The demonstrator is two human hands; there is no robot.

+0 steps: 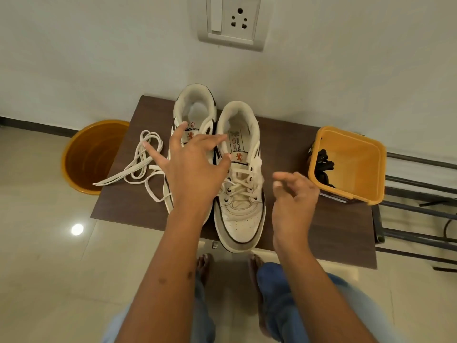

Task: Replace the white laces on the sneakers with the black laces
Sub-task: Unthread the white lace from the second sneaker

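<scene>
Two sneakers stand side by side on a small dark table [309, 233], heels toward the wall and toes toward the person. The right sneaker [241, 184] is still threaded with its white lace [241, 180]; it looks light yet firm in the sole, so it should stay put if steadied by the collar or pinned across the toe while the lace is drawn out. The left sneaker [195, 112] is mostly hidden under the left hand [191, 169], and whether any lace remains in its eyelets cannot be told. That hand hovers over it with fingers spread wide, holding nothing. The right hand [294, 194] hangs just beside the right sneaker, fingers loosely curled and empty.

On the right end of the table sits a yellow tub [366, 169] with the black laces [324, 162] bunched in its left corner. On the left end lies a loose white lace [143, 167], looped and limp. Laces are soft, flat and nearly weightless; they tangle easily and are best pinched at the stiff tip for feeding, or hooked at a crossing to loosen.

The table top is smooth, so a shoe may slide when tugged. An orange bucket [91, 157] stands on the glossy tiled floor [49, 268] to the left, a metal rack [420, 206] to the right, and a wall socket [232, 21] sits above.
</scene>
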